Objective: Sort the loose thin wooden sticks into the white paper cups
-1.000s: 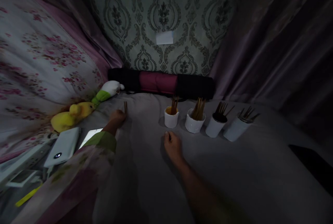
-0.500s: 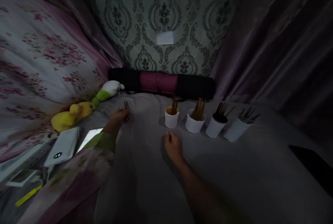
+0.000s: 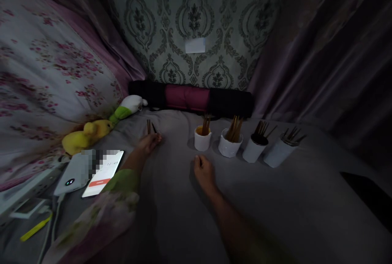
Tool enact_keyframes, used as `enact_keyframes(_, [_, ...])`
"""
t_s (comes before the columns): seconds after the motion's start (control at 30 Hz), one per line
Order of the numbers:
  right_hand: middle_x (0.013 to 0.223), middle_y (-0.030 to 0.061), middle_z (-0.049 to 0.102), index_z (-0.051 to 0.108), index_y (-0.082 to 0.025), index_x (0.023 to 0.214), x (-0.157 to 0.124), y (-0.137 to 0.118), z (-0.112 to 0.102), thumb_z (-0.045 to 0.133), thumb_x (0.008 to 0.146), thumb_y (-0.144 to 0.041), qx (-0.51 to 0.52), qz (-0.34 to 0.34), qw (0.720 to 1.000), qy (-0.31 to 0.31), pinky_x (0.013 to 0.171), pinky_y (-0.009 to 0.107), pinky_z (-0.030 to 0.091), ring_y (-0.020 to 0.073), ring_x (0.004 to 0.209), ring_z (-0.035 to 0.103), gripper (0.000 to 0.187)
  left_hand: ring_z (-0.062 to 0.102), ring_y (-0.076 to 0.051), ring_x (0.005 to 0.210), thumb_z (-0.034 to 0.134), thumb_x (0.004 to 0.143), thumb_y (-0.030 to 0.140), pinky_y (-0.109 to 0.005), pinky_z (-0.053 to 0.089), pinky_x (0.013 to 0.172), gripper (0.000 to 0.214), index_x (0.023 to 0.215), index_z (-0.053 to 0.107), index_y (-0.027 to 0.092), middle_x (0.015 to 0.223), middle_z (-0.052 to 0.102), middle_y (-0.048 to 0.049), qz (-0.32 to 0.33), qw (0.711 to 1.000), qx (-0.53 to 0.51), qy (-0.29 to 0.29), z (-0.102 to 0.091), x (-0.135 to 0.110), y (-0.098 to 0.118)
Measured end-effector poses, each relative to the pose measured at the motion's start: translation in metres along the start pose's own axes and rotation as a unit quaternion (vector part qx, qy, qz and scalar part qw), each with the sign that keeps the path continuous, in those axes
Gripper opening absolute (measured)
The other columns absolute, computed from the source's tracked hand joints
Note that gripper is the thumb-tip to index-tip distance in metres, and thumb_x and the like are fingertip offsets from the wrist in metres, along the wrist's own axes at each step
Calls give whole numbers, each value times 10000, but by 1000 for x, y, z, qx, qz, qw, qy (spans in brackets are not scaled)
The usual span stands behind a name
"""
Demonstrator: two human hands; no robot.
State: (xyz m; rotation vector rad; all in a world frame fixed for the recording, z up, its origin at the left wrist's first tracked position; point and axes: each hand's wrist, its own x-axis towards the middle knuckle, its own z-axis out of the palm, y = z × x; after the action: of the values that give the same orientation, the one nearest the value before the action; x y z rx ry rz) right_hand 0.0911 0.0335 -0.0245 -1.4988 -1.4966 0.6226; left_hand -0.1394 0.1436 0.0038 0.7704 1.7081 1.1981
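My left hand [image 3: 149,143] is at the left middle of the grey sheet, its fingers pinched together. A dark thin stick [image 3: 154,128] rises from its fingertips and seems to be in the pinch. Just behind the hand are a few brown sticks [image 3: 149,126], their lower ends hidden by it. My right hand [image 3: 204,171] rests on the sheet in a loose fist with nothing visible in it. It is nearest to a white cup with a yellow inside [image 3: 202,141], which holds brown sticks. To the right stand a wider white cup [image 3: 229,148] and two taller ones [image 3: 253,153], [image 3: 279,153], all with sticks.
A black and maroon roll [image 3: 187,97] lies along the wall. On the left are plush toys [image 3: 87,135], a lit phone [image 3: 105,174], a power bank [image 3: 72,176] with a cable, and a power strip [image 3: 30,188]. A dark flat object [image 3: 367,194] lies far right.
My left hand has shifted slightly right and toward me, and a dark stick now shows apart from the others. More of the phone is uncovered. My right hand stays put.
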Motion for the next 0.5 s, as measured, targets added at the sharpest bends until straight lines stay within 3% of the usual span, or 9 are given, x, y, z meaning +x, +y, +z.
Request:
enact_keyframes(0.27, [552,-14,495,499,-174,606,0,-2,-1,360,856,-325,4,0,1000,2,517,229,265,110,530,433,323,615,-120,773,431,819,97,-169,495,622,188,685,544,164,774,635,-49,-4,995,-86,-53,10,-27,-10])
enact_keyframes(0.5, [619,12,558,540,-165,656,0,-4,-3,347,861,-322,20,6,1000,-13,551,228,300,120,569,465,322,563,-56,608,467,775,15,-135,475,602,174,688,566,129,698,603,-30,-12,978,-186,-93,20,-52,-17])
